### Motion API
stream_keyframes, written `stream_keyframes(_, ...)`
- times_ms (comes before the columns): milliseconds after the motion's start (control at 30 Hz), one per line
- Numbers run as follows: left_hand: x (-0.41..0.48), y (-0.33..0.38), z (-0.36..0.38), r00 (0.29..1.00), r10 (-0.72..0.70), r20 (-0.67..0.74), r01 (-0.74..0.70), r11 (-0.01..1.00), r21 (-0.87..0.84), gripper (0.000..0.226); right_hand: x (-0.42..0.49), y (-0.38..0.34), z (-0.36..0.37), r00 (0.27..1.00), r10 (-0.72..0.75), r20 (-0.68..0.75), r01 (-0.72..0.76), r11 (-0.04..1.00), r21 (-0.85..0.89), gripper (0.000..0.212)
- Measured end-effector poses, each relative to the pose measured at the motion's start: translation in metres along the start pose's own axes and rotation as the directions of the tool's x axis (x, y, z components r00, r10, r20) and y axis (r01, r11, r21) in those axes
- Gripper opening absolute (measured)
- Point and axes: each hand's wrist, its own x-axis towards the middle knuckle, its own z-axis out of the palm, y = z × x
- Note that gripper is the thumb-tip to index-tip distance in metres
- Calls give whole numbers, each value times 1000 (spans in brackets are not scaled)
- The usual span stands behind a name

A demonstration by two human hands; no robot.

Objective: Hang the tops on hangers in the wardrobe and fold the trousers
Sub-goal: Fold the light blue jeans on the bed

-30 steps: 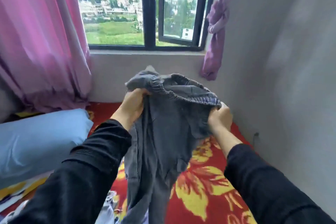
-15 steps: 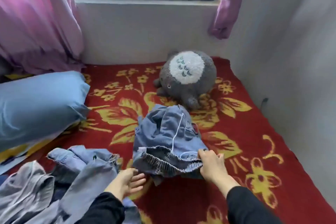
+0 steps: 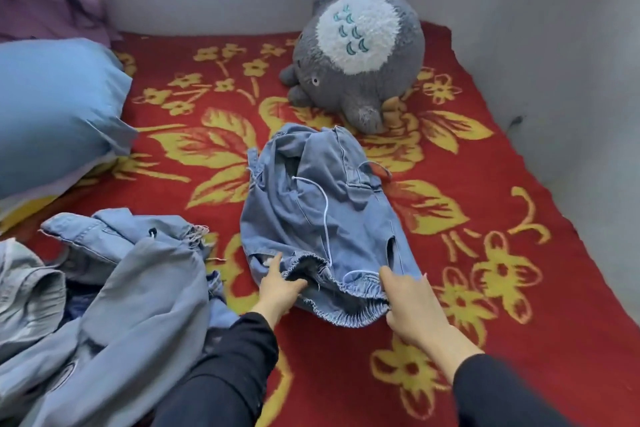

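Blue denim trousers (image 3: 322, 211) with an elastic waistband and a white drawstring lie bunched on the red flowered blanket (image 3: 502, 253), waistband toward me. My left hand (image 3: 280, 288) grips the waistband's left end, fingers tucked into the opening. My right hand (image 3: 412, 305) holds the waistband's right end, palm down. A heap of other pale blue denim garments (image 3: 114, 288) lies at the lower left, beside my left sleeve.
A grey and white plush toy (image 3: 356, 55) sits just beyond the trousers, near the back wall. A blue pillow (image 3: 55, 107) lies at the left. Grey walls close in at the back and right. Pink curtain hangs at the upper left.
The trousers went from held up in the air before the window to lying on the blanket. My left hand let go briefly, then took the waistband again.
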Motion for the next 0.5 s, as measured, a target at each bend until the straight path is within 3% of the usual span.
stream_keyframes(100, 2, -16, -1, 993, 119, 10, -114, 928, 354, 66, -11, 3, 12, 1000, 1, 17, 0, 998, -57, 48)
stream_keyframes(200, -8, -29, -17, 983, 173, 54, -174, 815, 553, 59, -13, 20, 16, 999, -27, 29, 32, 981, -193, 68)
stream_keyframes(300, -28, -25, -42, 960, 281, -1, -239, 819, 522, 44, -21, 35, 12, 999, -15, -42, 4, 968, -252, 76)
stream_keyframes(367, -48, -23, -54, 908, 414, -57, -344, 817, 463, 41, -32, 38, 13, 996, -16, -86, -11, 955, -296, 70)
stream_keyframes(433, -75, -35, -62, 863, 502, -57, -438, 799, 412, 39, -50, 37, 20, 998, -5, -57, -13, 950, -313, 58)
stream_keyframes(500, -107, -64, -64, 871, 490, 35, -449, 764, 463, 38, -75, 34, 35, 999, 15, 41, -2, 955, -296, 46)
